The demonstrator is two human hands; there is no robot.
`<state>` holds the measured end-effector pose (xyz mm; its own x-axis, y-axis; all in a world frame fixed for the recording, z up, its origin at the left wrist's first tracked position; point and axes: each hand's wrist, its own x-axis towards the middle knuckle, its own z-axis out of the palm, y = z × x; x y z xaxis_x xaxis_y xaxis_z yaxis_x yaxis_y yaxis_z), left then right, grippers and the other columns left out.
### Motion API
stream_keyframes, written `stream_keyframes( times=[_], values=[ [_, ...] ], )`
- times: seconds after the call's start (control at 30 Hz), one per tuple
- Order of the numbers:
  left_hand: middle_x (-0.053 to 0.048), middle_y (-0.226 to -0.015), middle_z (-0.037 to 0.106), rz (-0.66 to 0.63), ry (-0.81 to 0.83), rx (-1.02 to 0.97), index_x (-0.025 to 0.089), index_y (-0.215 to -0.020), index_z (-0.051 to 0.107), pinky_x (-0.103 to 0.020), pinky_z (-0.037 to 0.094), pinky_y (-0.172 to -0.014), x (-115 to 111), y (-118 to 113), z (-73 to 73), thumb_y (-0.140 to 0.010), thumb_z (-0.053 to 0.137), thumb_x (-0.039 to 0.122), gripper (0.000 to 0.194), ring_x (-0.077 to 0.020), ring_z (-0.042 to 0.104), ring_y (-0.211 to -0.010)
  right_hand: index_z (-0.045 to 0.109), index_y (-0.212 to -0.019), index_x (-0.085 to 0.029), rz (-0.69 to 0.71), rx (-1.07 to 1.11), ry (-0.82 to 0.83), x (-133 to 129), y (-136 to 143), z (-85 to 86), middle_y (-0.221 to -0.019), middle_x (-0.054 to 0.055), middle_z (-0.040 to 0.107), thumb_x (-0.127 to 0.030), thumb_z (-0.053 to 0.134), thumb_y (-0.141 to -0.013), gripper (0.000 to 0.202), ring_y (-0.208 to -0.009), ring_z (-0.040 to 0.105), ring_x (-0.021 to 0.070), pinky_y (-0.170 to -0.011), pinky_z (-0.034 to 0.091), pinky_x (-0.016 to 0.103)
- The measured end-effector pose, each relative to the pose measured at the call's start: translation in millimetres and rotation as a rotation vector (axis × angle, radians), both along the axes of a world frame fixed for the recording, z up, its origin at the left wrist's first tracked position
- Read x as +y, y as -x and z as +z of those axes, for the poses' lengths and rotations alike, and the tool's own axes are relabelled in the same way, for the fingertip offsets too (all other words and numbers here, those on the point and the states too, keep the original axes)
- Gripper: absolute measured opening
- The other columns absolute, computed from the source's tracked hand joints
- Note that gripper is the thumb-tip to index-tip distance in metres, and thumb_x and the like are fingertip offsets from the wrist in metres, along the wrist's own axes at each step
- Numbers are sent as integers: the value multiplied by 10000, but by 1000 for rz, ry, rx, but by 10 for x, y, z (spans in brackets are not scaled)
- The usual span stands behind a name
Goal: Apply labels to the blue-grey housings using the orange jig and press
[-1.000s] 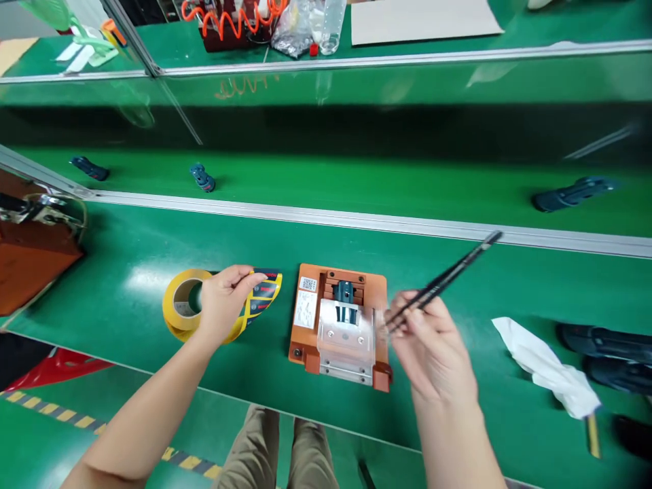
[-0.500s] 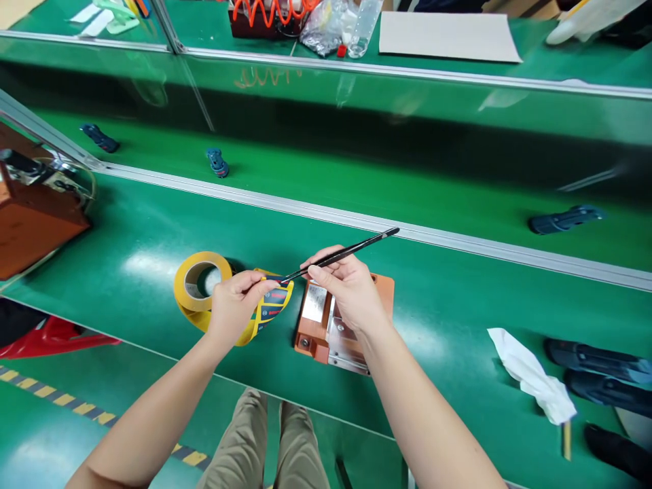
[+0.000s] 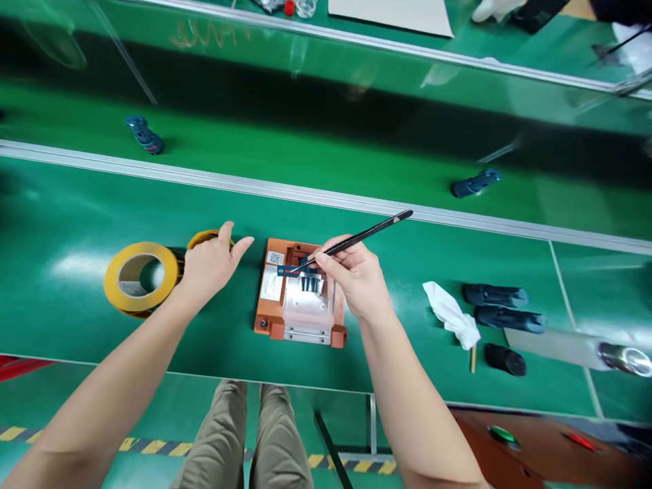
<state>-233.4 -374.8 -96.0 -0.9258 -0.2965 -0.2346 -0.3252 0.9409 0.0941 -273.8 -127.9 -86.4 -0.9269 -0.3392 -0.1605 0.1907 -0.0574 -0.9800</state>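
My right hand (image 3: 356, 275) grips black tweezers (image 3: 377, 229) near their middle, the rear end pointing up to the right. A small dark label (image 3: 288, 271) with red print sits at the tweezer tips. It is over an orange fixture (image 3: 263, 312) with a metal plate (image 3: 308, 314) and a dark part in its middle; whether the label touches the fixture, I cannot tell. To the left, my left hand (image 3: 208, 268) is open, thumb and forefinger apart. Beside it stands a yellow label roll (image 3: 116, 278), its loose strip (image 3: 202, 236) partly hidden behind the hand.
A white tissue (image 3: 451, 314) lies right of the fixture, near dark blue tool housings (image 3: 494, 295) and a black cylindrical part (image 3: 504, 358). Beyond the metal rail (image 3: 285, 197), more housings (image 3: 145, 136) lie on the green belt. The bench's front edge runs before my legs.
The tweezers, with the label at their tips, have gone from my left fingers to over the fixture. My left hand has let go and opened near the strip. The view has shifted right.
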Motion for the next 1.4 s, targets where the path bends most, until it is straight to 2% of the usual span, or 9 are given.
stream_keyframes(
  times=[0.1,0.23,0.3,0.37,0.47,0.6,1.03,1.23,1.4],
  values=[
    [-194,-925,745,-34,-8,48,135,-1472,435,-462,530,-714,-4,-71,20,-983,291,608,695,-395,711,-850,625,-908,-230,-26,-13,-28,249,-46,-78,-839,15,740,-431,796,-793,288,-802,704,179,-746,561,337],
    [-198,-1111,706,-121,-57,410,122,-1377,541,-463,516,-858,117,-342,15,-963,454,543,597,-355,657,-1034,619,-914,-237,-36,-13,-25,425,-102,-199,-845,12,745,-418,782,-810,266,-834,709,185,-770,546,344],
    [-139,-1061,724,-252,-147,561,175,-1252,633,-434,503,-903,304,-541,-28,-956,542,414,391,-295,655,-1016,614,-917,-240,-32,-12,-16,454,-118,-246,-854,14,749,-425,775,-815,265,-852,713,192,-803,545,363],
    [-90,-1073,741,-471,-272,572,231,-1200,659,-420,488,-948,546,-753,-95,-939,594,328,286,-254,657,-1025,608,-911,-242,-38,-14,-9,461,-126,-280,-852,14,748,-441,775,-810,279,-862,716,200,-822,547,380],
    [-104,-1273,697,-699,-331,494,222,-1293,616,-465,426,-1057,870,-1011,-209,-907,657,349,409,-281,589,-1216,605,-909,-242,-50,-9,7,463,-128,-317,-845,7,745,-447,782,-802,291,-849,719,196,-822,549,376],
    [-133,-1356,651,-678,-301,493,184,-1343,578,-507,382,-1102,1032,-1142,-308,-899,675,308,471,-307,526,-1308,612,-911,-237,-44,21,5,484,-124,-361,-861,12,746,-434,762,-826,261,-851,714,188,-803,541,359],
    [-127,-1361,652,-654,-268,485,216,-1353,579,-518,361,-1128,1033,-1156,-334,-907,660,278,458,-300,539,-1315,622,-905,-242,-60,16,9,485,-135,-427,-859,12,745,-449,780,-805,279,-856,720,204,-819,562,378],
    [-111,-1372,648,-671,-244,466,220,-1348,575,-533,319,-1146,1016,-1131,-290,-922,646,302,439,-294,545,-1301,612,-903,-238,-48,31,26,482,-128,-427,-855,9,747,-431,771,-818,264,-846,719,190,-819,559,367],
    [-118,-1466,569,-705,-220,374,194,-1464,459,-538,266,-1172,982,-1008,-186,-926,632,373,593,-300,549,-1282,608,-903,-231,-47,28,4,479,-112,-422,-846,8,733,-438,783,-802,290,-833,709,184,-799,556,357]
  ],
)
